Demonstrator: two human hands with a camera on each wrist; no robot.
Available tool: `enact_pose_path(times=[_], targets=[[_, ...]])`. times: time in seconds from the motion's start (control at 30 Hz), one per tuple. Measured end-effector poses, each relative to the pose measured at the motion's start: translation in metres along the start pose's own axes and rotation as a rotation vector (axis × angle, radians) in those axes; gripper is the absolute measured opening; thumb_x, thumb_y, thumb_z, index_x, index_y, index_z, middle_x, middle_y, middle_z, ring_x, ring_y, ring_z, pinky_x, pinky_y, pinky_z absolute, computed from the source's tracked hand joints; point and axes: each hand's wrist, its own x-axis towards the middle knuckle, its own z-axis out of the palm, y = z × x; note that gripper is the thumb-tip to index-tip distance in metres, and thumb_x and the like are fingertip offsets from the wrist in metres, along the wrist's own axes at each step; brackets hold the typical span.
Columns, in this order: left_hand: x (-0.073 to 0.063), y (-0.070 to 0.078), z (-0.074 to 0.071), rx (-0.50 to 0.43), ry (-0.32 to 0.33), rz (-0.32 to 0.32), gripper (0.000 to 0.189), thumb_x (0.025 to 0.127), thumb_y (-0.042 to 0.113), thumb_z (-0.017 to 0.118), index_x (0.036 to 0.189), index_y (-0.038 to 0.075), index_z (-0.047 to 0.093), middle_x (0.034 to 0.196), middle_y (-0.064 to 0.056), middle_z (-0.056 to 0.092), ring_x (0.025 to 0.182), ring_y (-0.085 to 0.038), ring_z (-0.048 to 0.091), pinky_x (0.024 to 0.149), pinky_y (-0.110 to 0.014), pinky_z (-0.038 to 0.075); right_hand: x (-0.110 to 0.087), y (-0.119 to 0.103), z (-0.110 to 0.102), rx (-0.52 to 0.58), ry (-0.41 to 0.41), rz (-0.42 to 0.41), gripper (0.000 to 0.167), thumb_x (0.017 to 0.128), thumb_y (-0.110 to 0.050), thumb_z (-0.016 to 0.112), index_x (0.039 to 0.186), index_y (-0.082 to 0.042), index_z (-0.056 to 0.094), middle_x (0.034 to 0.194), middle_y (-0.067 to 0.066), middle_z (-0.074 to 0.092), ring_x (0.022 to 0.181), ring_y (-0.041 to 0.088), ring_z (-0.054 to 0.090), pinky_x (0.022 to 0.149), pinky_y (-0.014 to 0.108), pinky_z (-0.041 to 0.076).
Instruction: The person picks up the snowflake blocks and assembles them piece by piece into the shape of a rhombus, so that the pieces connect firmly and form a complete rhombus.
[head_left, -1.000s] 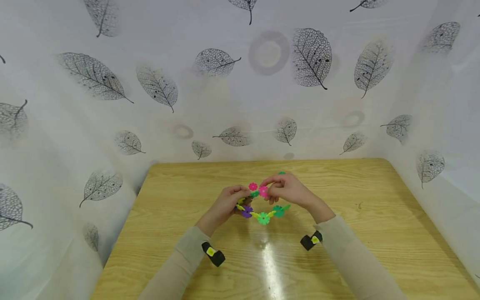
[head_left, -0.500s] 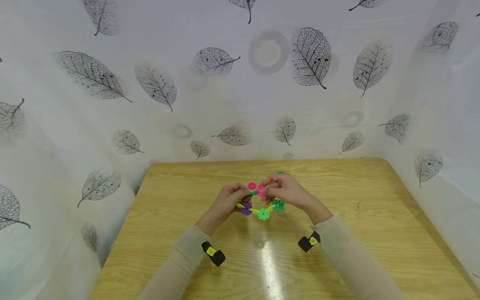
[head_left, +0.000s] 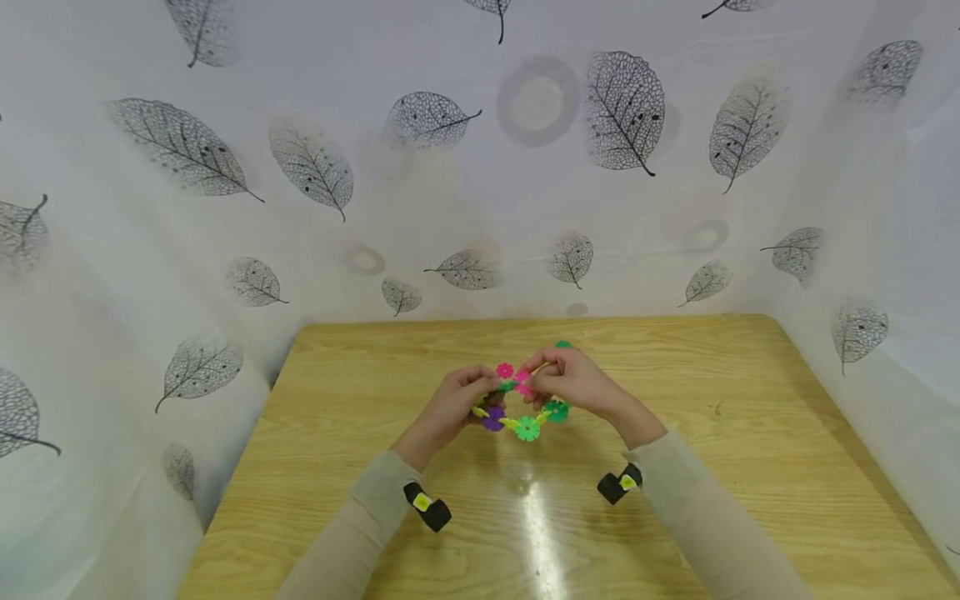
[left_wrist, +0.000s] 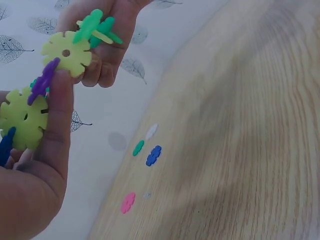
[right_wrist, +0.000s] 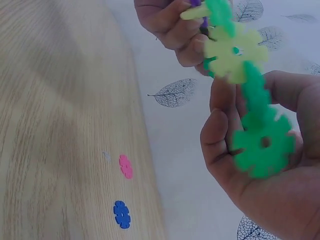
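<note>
A chain of slotted plastic flower discs, with a purple disc (head_left: 492, 419), a light green disc (head_left: 527, 429) and a darker green disc (head_left: 556, 411), hangs in a loop between both hands above the table. My left hand (head_left: 450, 406) grips its left part; the left wrist view shows a yellow disc (left_wrist: 24, 117) and a blue disc (left_wrist: 6, 146) there. At the left fingertips is a green disc (head_left: 507, 387). My right hand (head_left: 576, 382) pinches a pink disc (head_left: 522, 382) beside it; whether these two are joined is unclear. Another green disc (right_wrist: 265, 142) hangs by the right palm.
Loose discs lie on the wooden table (head_left: 360, 467) beyond the hands: a pink disc (left_wrist: 128, 202), a blue disc (left_wrist: 154, 156), a green disc (left_wrist: 138, 148) and a white disc (left_wrist: 152, 131). A leaf-patterned curtain (head_left: 480, 183) stands behind the table's far edge.
The chain's right end has drawn up and in toward the right hand, and the loop hangs slightly higher. My right hand has shifted a little to the left with the pink disc.
</note>
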Motion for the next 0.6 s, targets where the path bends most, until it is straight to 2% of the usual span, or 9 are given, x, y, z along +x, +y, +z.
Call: enact_pose_path(times=[0.07,0.23,0.3,0.47,0.6], targets=[[0.0001,0.0000,0.0001,0.010,-0.019,-0.018,0.014,0.108,0.018,0.057,0.104,0.008,0.066,0.085,0.000,0.072,0.077,-0.011,0.073,0.063,-0.027,0.064,-0.0007,-0.0008,-0.0009,-0.020,0.011,0.003,0.029,0.101,-0.008,0.061,0.125,0.008,0.063,0.090,0.016,0.078,0.076,0.022,0.075,0.079,0.045,0.066],[-0.0012,0.0014,0.0004,0.024,-0.056,-0.052,0.015,0.109,0.022,0.058,0.108,0.009,0.066,0.088,0.000,0.076,0.082,-0.015,0.076,0.066,-0.029,0.065,-0.0025,-0.0028,-0.0014,-0.036,0.027,0.007,0.031,0.101,-0.010,0.060,0.128,0.004,0.065,0.095,0.029,0.075,0.078,0.029,0.075,0.082,0.057,0.063],[-0.0015,0.0018,0.0003,0.028,-0.065,-0.059,0.017,0.109,0.024,0.059,0.108,0.009,0.067,0.089,-0.001,0.076,0.083,-0.016,0.076,0.068,-0.030,0.065,-0.0024,-0.0022,-0.0014,-0.044,0.031,0.006,0.031,0.101,-0.010,0.059,0.129,0.004,0.065,0.096,0.031,0.074,0.078,0.029,0.075,0.082,0.056,0.064],[-0.0003,0.0016,0.0006,0.048,-0.089,-0.076,0.026,0.108,0.032,0.062,0.113,0.007,0.070,0.093,0.000,0.076,0.086,-0.017,0.075,0.071,-0.032,0.065,-0.0019,0.0001,-0.0011,-0.066,0.051,0.007,0.031,0.101,-0.010,0.058,0.129,0.003,0.066,0.089,0.020,0.076,0.075,0.023,0.073,0.080,0.053,0.064],[-0.0008,0.0026,0.0029,0.055,-0.087,-0.087,0.027,0.107,0.032,0.063,0.115,0.008,0.072,0.092,0.002,0.075,0.086,-0.015,0.074,0.072,-0.032,0.065,-0.0025,0.0019,-0.0016,-0.066,0.058,-0.003,0.033,0.101,-0.010,0.059,0.129,0.004,0.065,0.085,0.012,0.076,0.076,0.027,0.074,0.081,0.056,0.063]])
